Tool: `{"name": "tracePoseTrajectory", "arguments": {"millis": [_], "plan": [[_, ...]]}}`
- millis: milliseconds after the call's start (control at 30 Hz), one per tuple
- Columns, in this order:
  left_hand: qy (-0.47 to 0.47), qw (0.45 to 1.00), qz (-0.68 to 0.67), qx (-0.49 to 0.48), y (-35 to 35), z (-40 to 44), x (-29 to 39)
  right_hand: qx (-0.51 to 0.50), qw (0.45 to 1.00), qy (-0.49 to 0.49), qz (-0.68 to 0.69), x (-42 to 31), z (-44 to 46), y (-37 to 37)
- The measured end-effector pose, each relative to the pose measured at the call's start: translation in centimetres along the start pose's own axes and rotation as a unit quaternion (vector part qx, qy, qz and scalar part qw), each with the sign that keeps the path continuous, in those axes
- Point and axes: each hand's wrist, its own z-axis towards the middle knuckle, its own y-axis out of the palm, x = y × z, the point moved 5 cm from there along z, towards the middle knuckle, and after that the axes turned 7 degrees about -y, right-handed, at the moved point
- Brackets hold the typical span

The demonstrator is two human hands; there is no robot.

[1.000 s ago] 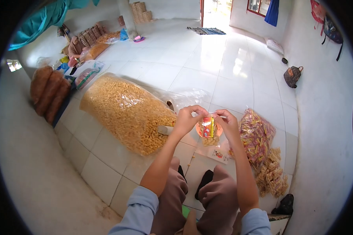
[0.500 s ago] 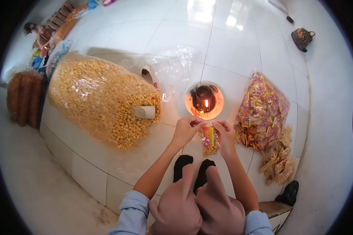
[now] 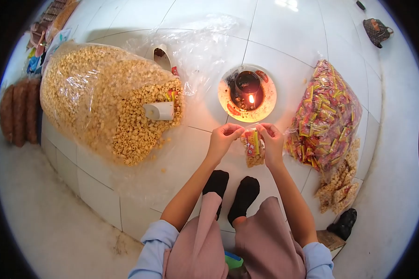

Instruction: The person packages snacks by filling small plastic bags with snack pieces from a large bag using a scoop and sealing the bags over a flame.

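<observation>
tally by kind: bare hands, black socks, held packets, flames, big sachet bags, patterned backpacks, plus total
Bare hands: 2 (left hand, right hand)
Black socks: 2
Held packet: 1
Flame: 1
Big sachet bag: 1
Patterned backpack: 1
Total: 8

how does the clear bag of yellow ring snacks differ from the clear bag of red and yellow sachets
The clear bag of yellow ring snacks is larger than the clear bag of red and yellow sachets. The snack bag has a white scoop in its mouth; the sachet bag shows none. Both rest on tiled floor.
</observation>
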Motion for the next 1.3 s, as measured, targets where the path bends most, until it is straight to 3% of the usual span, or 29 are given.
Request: {"name": "tracePoseTrajectory", "arguments": {"millis": [333,500,567,667,900,1067,1133,1167,1233,1300], "plan": [[0.045,0.997,0.033,0.050,-0.5,1.8,-0.1,-0.051,0.998,0.036,-0.009,1.4,2.0,0.0],[0.063,0.995,0.077,0.023,-0.6,2.1,0.5,-0.091,0.995,0.041,0.026,0.3,2.5,0.9],[0.071,0.994,0.086,0.009,-0.6,1.8,1.0,-0.182,0.981,0.028,-0.055,-0.8,1.9,1.6],[0.104,0.992,0.075,-0.003,-0.7,1.5,1.3,-0.204,0.974,0.010,-0.097,-0.3,1.8,1.1],[0.087,0.995,0.037,-0.028,-0.7,1.4,0.8,-0.147,0.988,0.026,-0.026,0.5,1.3,1.1],[0.086,0.995,0.001,-0.045,-0.3,0.4,2.2,-0.128,0.988,-0.053,-0.074,0.1,0.9,1.3],[0.084,0.985,0.141,-0.047,0.1,0.3,2.3,-0.120,0.988,-0.055,-0.075,0.1,0.7,1.6],[0.085,0.985,0.140,-0.047,0.2,0.6,1.9,-0.113,0.989,-0.057,-0.077,0.1,0.6,1.6],[0.172,0.970,0.170,0.003,0.0,1.0,1.6,-0.114,0.988,-0.063,-0.079,-0.2,0.5,1.7],[0.174,0.975,0.136,0.002,0.0,1.3,1.0,-0.114,0.988,-0.068,-0.081,-0.4,0.5,1.7]]}}
